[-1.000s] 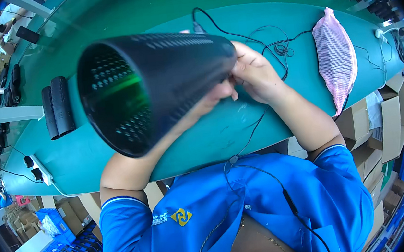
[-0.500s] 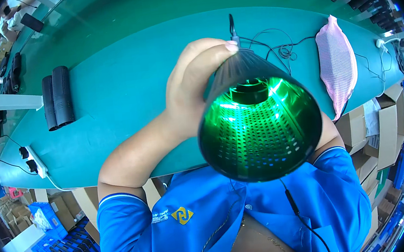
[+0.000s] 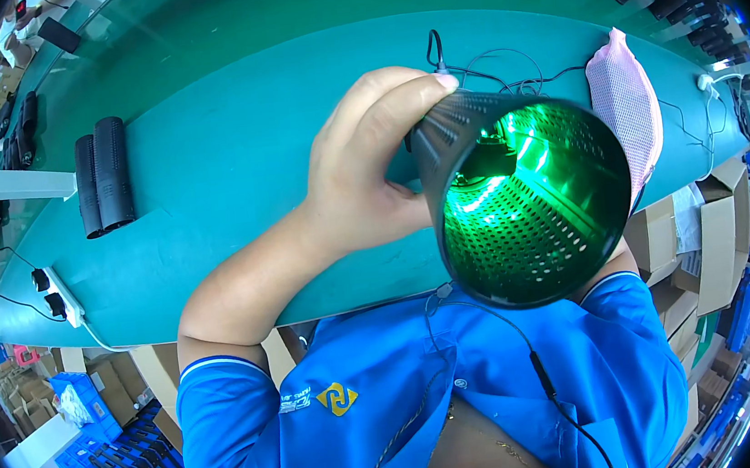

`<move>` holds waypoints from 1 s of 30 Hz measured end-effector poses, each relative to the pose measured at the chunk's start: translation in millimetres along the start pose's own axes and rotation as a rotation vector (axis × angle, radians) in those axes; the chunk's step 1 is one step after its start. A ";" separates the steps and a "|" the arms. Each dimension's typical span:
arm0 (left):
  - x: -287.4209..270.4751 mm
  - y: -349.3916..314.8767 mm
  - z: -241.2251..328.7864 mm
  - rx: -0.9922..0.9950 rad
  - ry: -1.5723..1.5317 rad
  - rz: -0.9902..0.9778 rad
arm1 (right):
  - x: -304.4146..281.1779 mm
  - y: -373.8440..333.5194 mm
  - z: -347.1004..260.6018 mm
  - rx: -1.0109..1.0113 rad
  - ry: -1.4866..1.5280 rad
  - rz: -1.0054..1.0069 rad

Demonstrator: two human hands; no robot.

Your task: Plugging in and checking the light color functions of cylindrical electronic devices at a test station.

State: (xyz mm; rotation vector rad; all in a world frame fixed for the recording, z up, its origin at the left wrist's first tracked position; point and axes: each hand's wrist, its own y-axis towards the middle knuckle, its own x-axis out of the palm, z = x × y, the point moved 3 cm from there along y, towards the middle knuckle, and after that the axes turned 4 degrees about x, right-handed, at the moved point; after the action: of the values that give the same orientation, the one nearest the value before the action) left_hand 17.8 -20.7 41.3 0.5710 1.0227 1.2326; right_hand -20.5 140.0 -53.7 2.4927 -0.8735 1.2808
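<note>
My left hand (image 3: 368,166) is closed round the far end of a black perforated tube (image 3: 450,121). Its wide open mouth tilts up toward me, and bright green light shines off the dotted inner wall; a dark round part sits deep inside. A thin black cable (image 3: 438,49) runs to the tube's far end by my fingertips. Behind the tube my right hand is hidden; only a piece of the right forearm (image 3: 618,263) shows beside the rim, so its grip cannot be made out.
Two black perforated tubes (image 3: 113,175) lie side by side on the green tabletop (image 3: 224,186) at left. A pink mesh bag (image 3: 627,107) lies at right, cables near it. A white power strip (image 3: 62,299) is at the left edge. Cardboard boxes (image 3: 713,235) stand lower right.
The lit tube has swung to the right and slightly up, its mouth turning away to the right. More of its outer wall now shows beside my left hand, which has barely moved.
</note>
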 end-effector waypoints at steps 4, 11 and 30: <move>0.3 0.9 0.8 -0.018 -0.014 0.007 | 3.0 -1.7 -3.7 0.004 -0.058 -0.023; -1.4 -3.8 5.4 -0.375 -0.331 0.084 | 7.4 3.0 2.2 0.012 -0.055 -0.087; -17.5 -0.3 -40.6 -0.684 -0.911 0.413 | 65.0 -22.5 -28.2 -0.007 -0.576 0.088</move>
State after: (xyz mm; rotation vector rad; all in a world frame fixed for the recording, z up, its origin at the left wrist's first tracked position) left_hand -17.3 -43.8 27.8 0.7017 -0.2999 1.3599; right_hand 2.9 143.5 16.8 2.8901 -1.1035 0.5646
